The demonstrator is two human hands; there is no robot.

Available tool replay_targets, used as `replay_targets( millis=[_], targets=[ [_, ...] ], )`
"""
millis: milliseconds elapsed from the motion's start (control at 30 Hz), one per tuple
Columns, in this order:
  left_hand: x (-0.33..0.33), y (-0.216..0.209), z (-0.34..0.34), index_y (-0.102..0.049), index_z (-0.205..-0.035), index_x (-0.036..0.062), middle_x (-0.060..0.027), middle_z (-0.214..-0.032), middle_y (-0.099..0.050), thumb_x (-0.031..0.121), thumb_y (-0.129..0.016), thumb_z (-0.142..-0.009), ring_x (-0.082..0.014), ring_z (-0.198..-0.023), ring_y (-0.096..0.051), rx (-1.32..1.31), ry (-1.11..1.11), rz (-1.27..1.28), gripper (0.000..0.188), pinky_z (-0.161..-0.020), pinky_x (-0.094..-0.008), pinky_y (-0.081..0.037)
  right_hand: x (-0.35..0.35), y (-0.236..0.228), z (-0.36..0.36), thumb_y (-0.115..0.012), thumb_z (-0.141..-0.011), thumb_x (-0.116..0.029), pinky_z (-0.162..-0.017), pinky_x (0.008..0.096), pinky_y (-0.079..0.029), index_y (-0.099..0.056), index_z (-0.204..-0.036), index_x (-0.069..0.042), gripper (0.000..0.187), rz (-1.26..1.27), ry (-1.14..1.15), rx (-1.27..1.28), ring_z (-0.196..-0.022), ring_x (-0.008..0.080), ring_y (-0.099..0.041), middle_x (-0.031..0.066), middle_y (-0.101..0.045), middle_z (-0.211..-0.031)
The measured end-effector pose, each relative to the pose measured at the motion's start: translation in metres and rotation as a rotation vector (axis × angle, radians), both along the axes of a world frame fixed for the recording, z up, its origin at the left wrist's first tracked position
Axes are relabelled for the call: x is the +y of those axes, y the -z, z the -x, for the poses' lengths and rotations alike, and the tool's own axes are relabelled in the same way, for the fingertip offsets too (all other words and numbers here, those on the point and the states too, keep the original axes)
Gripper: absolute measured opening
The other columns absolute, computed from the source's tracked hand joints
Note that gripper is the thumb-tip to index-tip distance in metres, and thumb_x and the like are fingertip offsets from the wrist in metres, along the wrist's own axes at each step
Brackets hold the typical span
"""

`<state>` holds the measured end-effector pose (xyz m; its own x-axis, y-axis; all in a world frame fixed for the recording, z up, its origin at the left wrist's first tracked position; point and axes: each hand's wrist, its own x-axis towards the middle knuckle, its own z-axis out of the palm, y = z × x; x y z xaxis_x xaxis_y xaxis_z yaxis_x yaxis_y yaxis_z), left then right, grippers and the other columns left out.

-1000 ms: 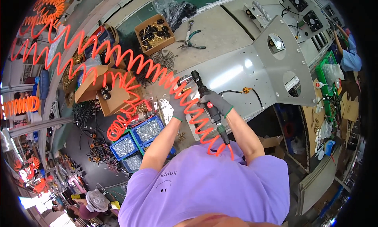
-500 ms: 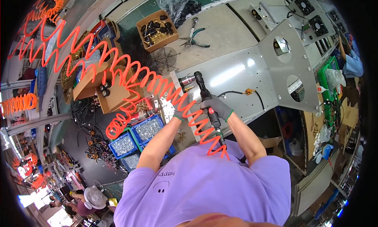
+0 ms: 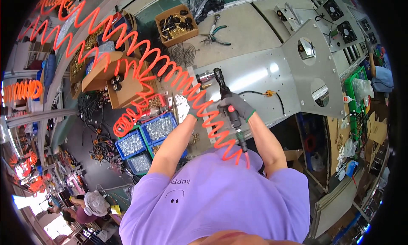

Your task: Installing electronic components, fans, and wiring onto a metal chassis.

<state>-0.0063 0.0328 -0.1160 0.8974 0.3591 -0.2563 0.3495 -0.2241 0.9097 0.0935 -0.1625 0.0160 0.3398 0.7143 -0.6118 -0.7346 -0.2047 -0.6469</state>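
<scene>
My gloved right hand (image 3: 240,107) is wrapped around the body of a black air ratchet wrench (image 3: 224,90). Its head points away from me, and a silver socket (image 3: 207,77) sticks out to the left at the near-left edge of the grey metal panel (image 3: 255,81). A red coiled air hose (image 3: 180,81) joins the tool's tail and passes over my left arm's side. My gloved left hand (image 3: 194,112) is low at the panel's left edge, beneath the coils; its fingers are hidden. A brass-coloured fitting (image 3: 205,86) shows just below the socket.
Blue bins (image 3: 158,129) of small metal parts stand left, beside an open cardboard box (image 3: 123,90). Farther back are a box of black and brass parts (image 3: 176,26), pliers (image 3: 217,35) and a fan guard (image 3: 183,53). An upright plate with round holes (image 3: 312,72) rises at right.
The whole view has shifted slightly, with the bench and boxes sitting a little to the right and higher. My right hand keeps its hold on the air ratchet wrench.
</scene>
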Motion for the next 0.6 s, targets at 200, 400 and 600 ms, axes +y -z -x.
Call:
replay_targets(
  millis=[200, 400, 600],
  targets=[
    [-0.014, -0.076, -0.009, -0.052, -0.084, 0.0036, -0.0163, -0.076, -0.055, 0.026, -0.054, -0.082, -0.0307, -0.069, -0.054, 0.021, 0.236, -0.671, 0.023, -0.061, -0.0409, -0.043, -0.078, -0.040, 0.029, -0.060, -0.072, -0.014, -0.052, 0.0311, -0.053, -0.052, -0.086, 0.000, 0.022, 0.053, 0.175, 0.086, -0.062, 0.0194, -0.062, 0.0148, -0.062, -0.079],
    [-0.004, -0.025, -0.012, -0.054, -0.087, 0.0056, -0.0092, -0.088, -0.061, 0.017, -0.056, -0.076, -0.0245, -0.074, -0.059, 0.195, -0.236, 0.161, 0.016, -0.064, -0.0373, -0.046, -0.118, -0.071, 0.110, -0.059, -0.066, -0.010, -0.042, 0.0322, -0.049, -0.050, -0.087, 0.005, 0.027, 0.180, 0.207, 0.229, -0.045, 0.0220, -0.055, 0.0160, -0.058, -0.066],
    [-0.024, -0.076, -0.030, -0.056, -0.096, 0.0015, -0.0156, -0.088, -0.062, 0.014, -0.058, -0.073, -0.0299, -0.077, -0.060, -0.111, -0.424, -0.281, 0.027, -0.070, -0.0392, -0.047, -0.120, -0.040, 0.151, -0.058, -0.068, -0.004, -0.044, 0.0288, -0.047, -0.052, -0.087, 0.001, 0.021, 0.156, 0.180, 0.226, -0.046, 0.0164, -0.054, 0.0098, -0.056, -0.065]
  ],
)
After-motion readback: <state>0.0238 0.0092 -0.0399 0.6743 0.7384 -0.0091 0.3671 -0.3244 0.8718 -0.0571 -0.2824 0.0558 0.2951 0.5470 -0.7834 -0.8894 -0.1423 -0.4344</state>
